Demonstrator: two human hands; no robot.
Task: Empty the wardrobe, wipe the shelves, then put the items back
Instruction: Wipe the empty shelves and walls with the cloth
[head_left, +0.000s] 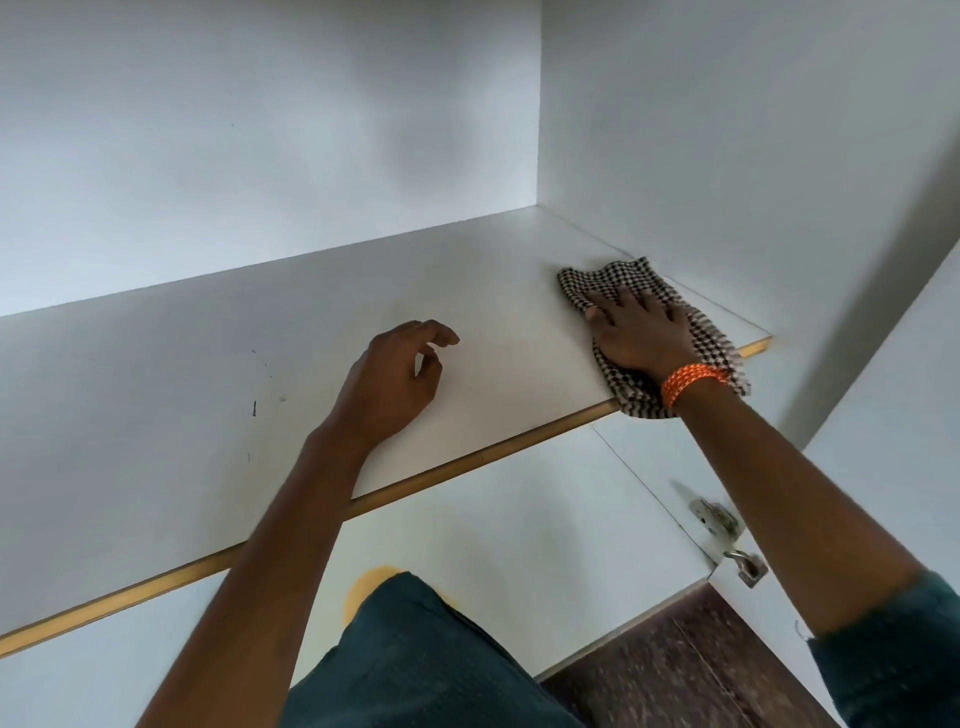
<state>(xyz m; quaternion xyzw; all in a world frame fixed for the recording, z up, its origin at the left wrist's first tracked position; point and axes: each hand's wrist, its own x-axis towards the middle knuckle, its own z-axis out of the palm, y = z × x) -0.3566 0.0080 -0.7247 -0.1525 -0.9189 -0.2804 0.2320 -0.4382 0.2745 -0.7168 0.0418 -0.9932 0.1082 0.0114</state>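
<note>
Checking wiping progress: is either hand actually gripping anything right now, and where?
Neither grips. The right hand presses flat on the middle of the checked cloth on the shelf; the left hand holds nothing.

Orange wrist thread (693, 381); metal door latch (746, 565).

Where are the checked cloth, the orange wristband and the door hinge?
checked cloth (597, 280): head view, its far bare corner.
orange wristband (693, 379): head view, middle of the band.
door hinge (719, 522): head view, its metal plate.

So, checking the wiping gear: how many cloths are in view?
1: a black-and-white checked cloth lies on the white shelf at its right end, under the right hand. None other shows.
</note>
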